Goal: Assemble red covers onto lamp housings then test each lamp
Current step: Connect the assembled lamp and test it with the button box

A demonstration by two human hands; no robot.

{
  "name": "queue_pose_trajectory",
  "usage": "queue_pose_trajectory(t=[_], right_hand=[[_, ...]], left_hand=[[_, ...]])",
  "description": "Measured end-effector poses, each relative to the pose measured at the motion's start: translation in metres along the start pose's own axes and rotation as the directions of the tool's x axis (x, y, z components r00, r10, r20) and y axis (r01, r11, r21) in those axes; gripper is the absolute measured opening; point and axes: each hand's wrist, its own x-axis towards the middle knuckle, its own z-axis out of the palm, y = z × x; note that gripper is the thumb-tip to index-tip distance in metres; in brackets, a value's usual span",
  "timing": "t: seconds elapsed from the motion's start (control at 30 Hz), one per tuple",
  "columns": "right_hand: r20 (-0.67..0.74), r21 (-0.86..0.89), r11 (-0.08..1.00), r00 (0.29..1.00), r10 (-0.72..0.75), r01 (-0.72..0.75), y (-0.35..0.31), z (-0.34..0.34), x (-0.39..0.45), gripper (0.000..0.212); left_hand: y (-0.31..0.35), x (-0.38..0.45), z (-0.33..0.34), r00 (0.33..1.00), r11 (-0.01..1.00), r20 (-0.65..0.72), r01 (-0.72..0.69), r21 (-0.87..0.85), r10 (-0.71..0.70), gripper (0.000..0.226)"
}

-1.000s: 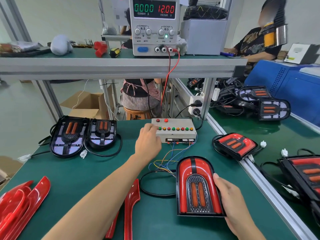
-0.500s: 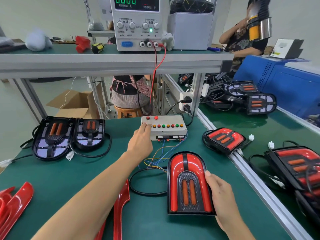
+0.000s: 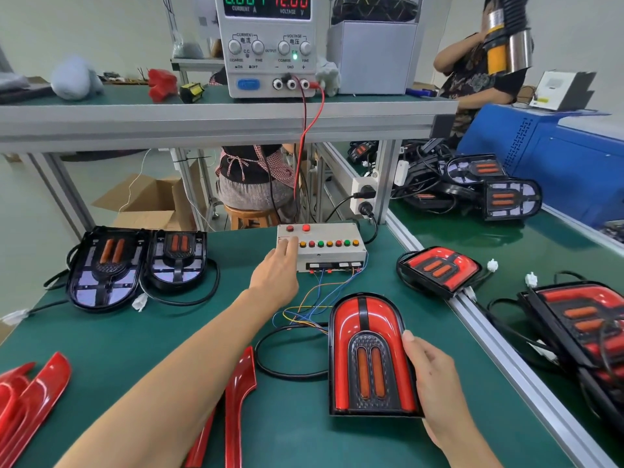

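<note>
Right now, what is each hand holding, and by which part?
The right hand grips the assembled lamp by its right edge. The left hand holds nothing; its fingers press the test box.

2 bare housings (image 3: 104,268), 3 covered lamps (image 3: 369,356), 1 tester (image 3: 324,255).

Bright, even overhead light is filling the scene; shadows are lying soft and short. Glare is streaking the glossy red covers (image 3: 37,383). Wide-angle distortion is bending the edges; the background is softening slightly.
</note>
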Motion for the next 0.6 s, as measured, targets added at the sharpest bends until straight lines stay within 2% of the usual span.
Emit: queue_pose_trajectory(t=[0.17, 0.37, 0.6], right_hand=[[0.002, 0.003, 1.000, 1.000, -0.003, 0.003, 0.002, -0.001, 0.001, 0.041], [0.035, 0.016, 1.000, 0.999, -0.011, 0.010, 0.001, -0.001, 0.000, 0.041], [0.025, 0.006, 1.000, 1.000, -0.015, 0.015, 0.001, 0.000, -0.001, 0.046]], left_hand=[[0.001, 0.001, 0.000, 0.999, 0.997, 0.044, -0.014, 0.076, 0.011, 0.077], [0.009, 0.004, -0.004, 0.996, 0.992, 0.047, 0.072, 0.100, -0.077, 0.086], [0.013, 0.010, -0.004, 0.991, 0.990, 0.076, 0.100, 0.100, -0.108, 0.076]])
